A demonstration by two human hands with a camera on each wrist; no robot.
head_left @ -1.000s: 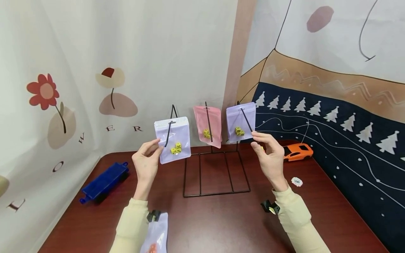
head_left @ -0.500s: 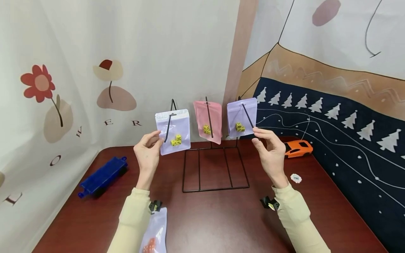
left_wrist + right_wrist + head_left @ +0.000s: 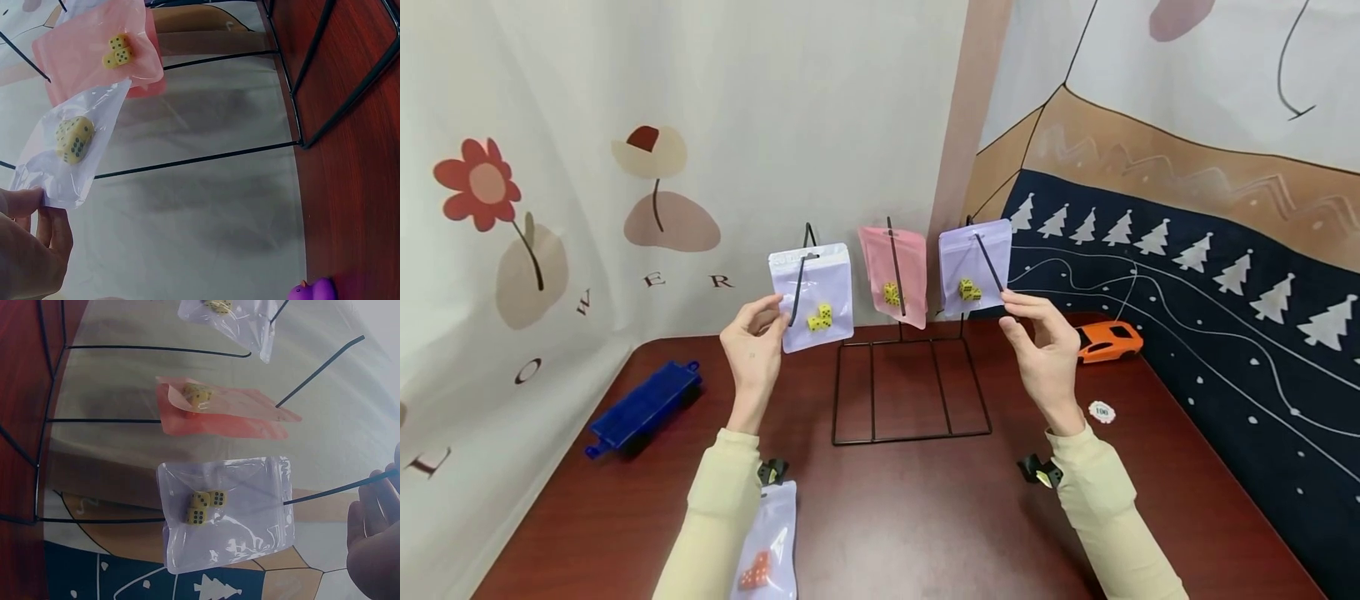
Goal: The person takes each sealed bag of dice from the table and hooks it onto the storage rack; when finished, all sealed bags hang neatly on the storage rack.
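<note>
My left hand [image 3: 752, 358] pinches the left edge of a lilac zip bag [image 3: 812, 287] with yellow dice [image 3: 822, 317] inside. That bag hangs on the left hook [image 3: 797, 292] of a black wire display rack [image 3: 912, 437]. On the middle hook hang pink bags [image 3: 904, 258], one in front of another, with yellow dice. A further lilac bag [image 3: 250, 512] with yellow dice hangs on the right hook [image 3: 337, 489]. My right hand [image 3: 1045, 350] touches that hook's front end with its fingertips, the thumb standing apart below. Its palm is beside the bag, not round it.
A lilac bag [image 3: 778, 533] with orange-red dice lies at the front left, partly under my left sleeve. A blue toy [image 3: 643, 408] lies at the left, an orange toy car [image 3: 1108, 342] and a poker chip [image 3: 1102, 412] at the right. A purple toy [image 3: 315, 289] stands near the curtain.
The head view has tilted down, so rack, bags and table sit higher in it. Both hands keep their places at the left bag and the right hook.
</note>
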